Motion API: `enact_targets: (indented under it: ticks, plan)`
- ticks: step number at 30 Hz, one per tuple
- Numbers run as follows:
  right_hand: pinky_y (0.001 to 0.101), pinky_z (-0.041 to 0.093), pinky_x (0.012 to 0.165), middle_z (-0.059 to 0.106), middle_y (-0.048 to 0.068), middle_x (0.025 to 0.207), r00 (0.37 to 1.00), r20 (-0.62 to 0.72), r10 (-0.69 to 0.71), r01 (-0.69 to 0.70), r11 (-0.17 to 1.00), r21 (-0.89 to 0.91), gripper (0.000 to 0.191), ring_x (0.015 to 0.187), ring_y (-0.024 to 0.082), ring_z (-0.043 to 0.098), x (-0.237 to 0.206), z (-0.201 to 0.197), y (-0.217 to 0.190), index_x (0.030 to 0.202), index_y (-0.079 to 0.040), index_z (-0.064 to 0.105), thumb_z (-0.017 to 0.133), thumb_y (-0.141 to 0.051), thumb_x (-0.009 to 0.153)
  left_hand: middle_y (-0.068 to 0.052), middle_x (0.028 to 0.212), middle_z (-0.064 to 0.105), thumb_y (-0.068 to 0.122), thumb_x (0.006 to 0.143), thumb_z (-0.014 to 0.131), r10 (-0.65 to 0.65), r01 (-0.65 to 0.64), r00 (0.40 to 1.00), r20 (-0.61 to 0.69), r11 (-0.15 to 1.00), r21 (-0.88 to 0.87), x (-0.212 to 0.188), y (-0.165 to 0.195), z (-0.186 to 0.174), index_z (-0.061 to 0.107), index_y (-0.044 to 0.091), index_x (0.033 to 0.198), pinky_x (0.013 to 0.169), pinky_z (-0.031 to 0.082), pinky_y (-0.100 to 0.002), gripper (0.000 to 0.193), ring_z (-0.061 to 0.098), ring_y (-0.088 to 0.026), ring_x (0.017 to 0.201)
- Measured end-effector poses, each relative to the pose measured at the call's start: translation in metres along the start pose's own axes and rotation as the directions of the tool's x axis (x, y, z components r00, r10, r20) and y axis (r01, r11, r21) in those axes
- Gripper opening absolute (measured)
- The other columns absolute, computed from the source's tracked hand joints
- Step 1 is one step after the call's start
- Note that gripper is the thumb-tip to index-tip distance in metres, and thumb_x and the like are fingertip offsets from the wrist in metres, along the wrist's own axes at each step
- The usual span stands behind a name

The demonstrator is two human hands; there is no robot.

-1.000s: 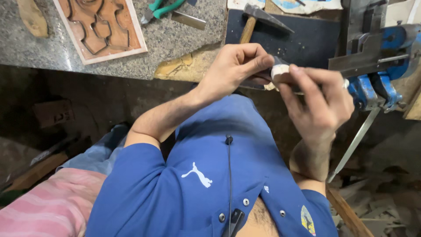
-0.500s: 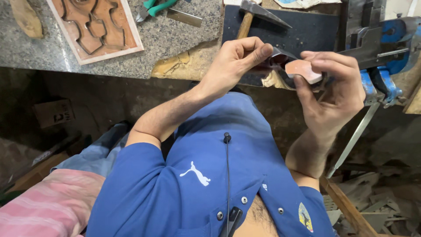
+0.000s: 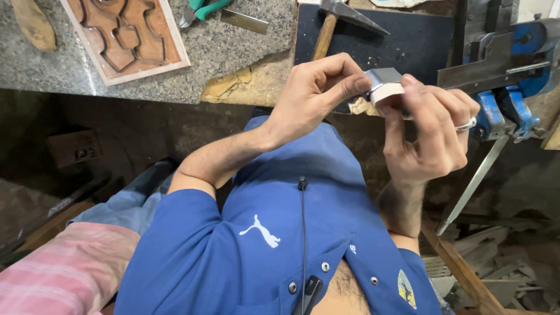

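Workshop: blue bench vise, hammer, pliers, carved wood panel.

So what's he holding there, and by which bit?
A small pale block with grey sheet over its top. The left hand pinches its left end, the right hand grips its right side.

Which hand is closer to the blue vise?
The right. The right hand sits just beside the blue vise, its ringed finger almost at the clamp. The left hand is farther away, on the other side of the small block.
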State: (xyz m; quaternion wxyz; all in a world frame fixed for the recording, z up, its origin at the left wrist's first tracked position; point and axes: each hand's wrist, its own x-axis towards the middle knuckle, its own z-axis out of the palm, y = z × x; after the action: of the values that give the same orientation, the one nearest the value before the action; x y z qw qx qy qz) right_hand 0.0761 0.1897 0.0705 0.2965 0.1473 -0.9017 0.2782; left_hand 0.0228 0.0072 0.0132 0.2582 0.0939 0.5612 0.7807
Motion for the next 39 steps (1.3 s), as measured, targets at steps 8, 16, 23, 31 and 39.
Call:
enact_targets:
  ticks: [8, 16, 23, 31, 39]
  plan:
    - [0.0388, 0.05, 0.086, 0.077, 0.013, 0.108, 0.993, 0.092, -0.071, 0.084, 0.985, -0.148, 0.018, 0.095, 0.025, 0.07, 0.01, -0.013, -0.024, 0.105, 0.003, 0.076, 0.089, 0.003, 0.092, 0.002, 0.095, 0.067, 0.019, 0.109, 0.067, 0.004, 0.013, 0.998, 0.067, 0.968, -0.251, -0.005, -0.009, 0.002, 0.067, -0.002, 0.11, 0.079, 0.049, -0.02, 0.021, 0.058, -0.002, 0.089]
    - [0.0363, 0.05, 0.085, 0.079, 0.012, 0.107, 0.988, 0.1, -0.119, 0.142, 0.951, -0.275, 0.015, 0.093, 0.022, 0.071, 0.015, -0.016, -0.037, 0.102, 0.001, 0.078, 0.089, 0.004, 0.092, 0.005, 0.085, 0.062, 0.021, 0.111, 0.067, 0.041, -0.007, 0.988, 0.152, 0.976, -0.217, -0.012, -0.012, -0.005, 0.066, 0.001, 0.116, 0.071, 0.044, -0.016, 0.02, 0.053, 0.003, 0.081]
    - [0.0371, 0.047, 0.089, 0.081, 0.013, 0.109, 0.985, 0.062, -0.159, 0.17, 0.952, -0.255, 0.015, 0.098, 0.02, 0.072, 0.007, -0.011, -0.021, 0.105, 0.0, 0.08, 0.089, -0.004, 0.094, 0.003, 0.091, 0.066, 0.022, 0.111, 0.066, 0.038, 0.012, 0.98, 0.197, 0.97, -0.244, -0.008, -0.008, -0.007, 0.063, 0.002, 0.118, 0.074, 0.046, -0.017, 0.021, 0.057, 0.001, 0.084]
    - [0.0359, 0.053, 0.097, 0.058, 0.011, 0.142, 0.977, -0.008, 0.214, -0.214, 0.976, 0.041, 0.064, 0.12, 0.024, 0.06, -0.018, -0.004, -0.021, 0.141, -0.001, 0.061, 0.092, -0.033, 0.095, -0.008, 0.12, 0.07, 0.028, 0.111, 0.063, 0.014, 0.097, 0.978, 0.207, 0.852, -0.515, -0.007, -0.013, 0.001, 0.061, 0.003, 0.117, 0.102, 0.06, -0.032, 0.026, 0.069, -0.012, 0.112]
    - [0.0339, 0.057, 0.101, 0.051, 0.01, 0.141, 0.941, -0.006, 0.338, -0.332, 0.929, 0.166, 0.065, 0.123, 0.023, 0.059, -0.038, 0.005, -0.023, 0.152, -0.006, 0.059, 0.094, -0.018, 0.099, -0.008, 0.146, 0.065, 0.022, 0.112, 0.066, 0.0, 0.078, 0.985, 0.172, 0.889, -0.452, -0.009, -0.013, 0.008, 0.059, 0.004, 0.114, 0.111, 0.052, -0.032, 0.019, 0.061, -0.009, 0.119]
